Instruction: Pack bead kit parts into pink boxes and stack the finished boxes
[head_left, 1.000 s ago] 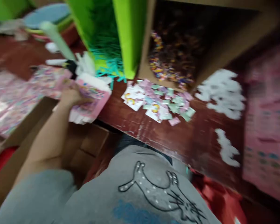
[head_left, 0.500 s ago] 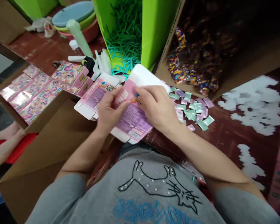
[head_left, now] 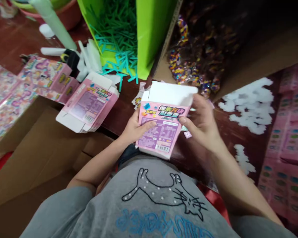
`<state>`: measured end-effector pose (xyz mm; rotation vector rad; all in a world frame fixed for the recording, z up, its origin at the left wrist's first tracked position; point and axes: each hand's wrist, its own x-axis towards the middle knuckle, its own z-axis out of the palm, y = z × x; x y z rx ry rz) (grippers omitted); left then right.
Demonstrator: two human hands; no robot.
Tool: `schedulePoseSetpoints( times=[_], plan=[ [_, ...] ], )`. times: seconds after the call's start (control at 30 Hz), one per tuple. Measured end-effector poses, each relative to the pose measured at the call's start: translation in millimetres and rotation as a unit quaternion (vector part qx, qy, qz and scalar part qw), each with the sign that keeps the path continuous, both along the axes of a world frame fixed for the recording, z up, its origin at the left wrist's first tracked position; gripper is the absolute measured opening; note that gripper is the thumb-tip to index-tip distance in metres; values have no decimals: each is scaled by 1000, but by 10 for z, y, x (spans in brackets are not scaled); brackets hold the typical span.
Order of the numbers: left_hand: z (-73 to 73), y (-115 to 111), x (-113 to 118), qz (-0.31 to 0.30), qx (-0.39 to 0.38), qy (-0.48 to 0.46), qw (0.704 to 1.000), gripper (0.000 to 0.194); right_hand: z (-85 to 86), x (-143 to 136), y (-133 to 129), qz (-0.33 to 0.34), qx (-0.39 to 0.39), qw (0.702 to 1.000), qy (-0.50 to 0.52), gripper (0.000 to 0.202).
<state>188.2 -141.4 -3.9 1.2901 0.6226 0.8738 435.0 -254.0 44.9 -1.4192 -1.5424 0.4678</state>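
A pink and purple printed carton (head_left: 161, 132) is held upright in front of my shirt, its white top flap (head_left: 172, 92) raised. My left hand (head_left: 135, 130) grips its left side, thumb lying across the printed panel. At the right edge, my right hand (head_left: 202, 122) has its thumb on the carton and its fingers behind the flap; these are slightly blurred. To the left lies a stack of flattened matching cartons (head_left: 89, 102). Small sachets, including a pink one (head_left: 187, 134), are partly hidden behind the carton and my right hand.
A green bin (head_left: 149, 39) holds teal sticks (head_left: 121, 59). Beside it, a cardboard box (head_left: 248, 72) contains bags of colourful beads (head_left: 188, 72). White pieces (head_left: 253, 105) and pink packs (head_left: 285, 158) lie right. Finished-looking printed boxes (head_left: 44, 74) and an open carton (head_left: 34, 142) stand left.
The carton has turned upright and opened from flatter to fuller, its front now facing me. My right hand has shifted from its front to its right edge. The view has swung right.
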Motion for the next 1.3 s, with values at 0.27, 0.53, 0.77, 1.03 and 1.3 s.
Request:
schedulePoseSetpoints(
  times=[0.27,0.53,0.77,1.03,1.3],
  plan=[
    [2,143,-141,-66,109,37,991,29,-184,23,-162,48,-80,992,87,22],
    [231,230,-49,-25,82,25,996,36,-67,-56,-52,12,3,995,96,33],
    [466,215,-77,-10,62,84,994,27,185,-186,93,-25,-60,986,151,5],
    [366,195,-378,-80,155,106,979,30,284,-93,217,112,-126,981,95,17],
    [190,133,-733,86,147,142,975,21,217,-198,952,73,-154,977,-130,51]
  ],
)
